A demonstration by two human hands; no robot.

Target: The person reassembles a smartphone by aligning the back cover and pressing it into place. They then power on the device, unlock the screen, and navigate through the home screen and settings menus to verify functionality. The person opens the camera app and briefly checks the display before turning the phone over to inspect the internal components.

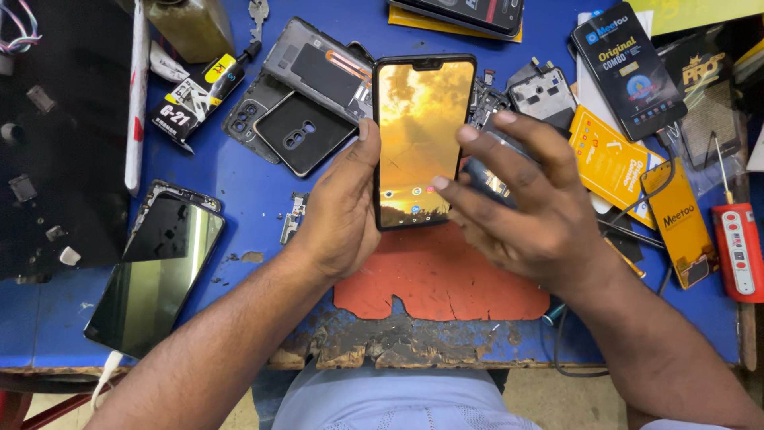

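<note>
A black smartphone with a lit orange sunset screen is held upright over the blue worktable. My left hand grips its left edge and lower corner, thumb on the side. My right hand hovers at the phone's right edge, fingers spread, one fingertip touching the lower right of the screen. A worn red mat lies under both hands.
A dark phone with a white cable lies at the left. Black back covers and a glue tube sit behind my left hand. Boxed screen packs, yellow packets and a red screwdriver crowd the right.
</note>
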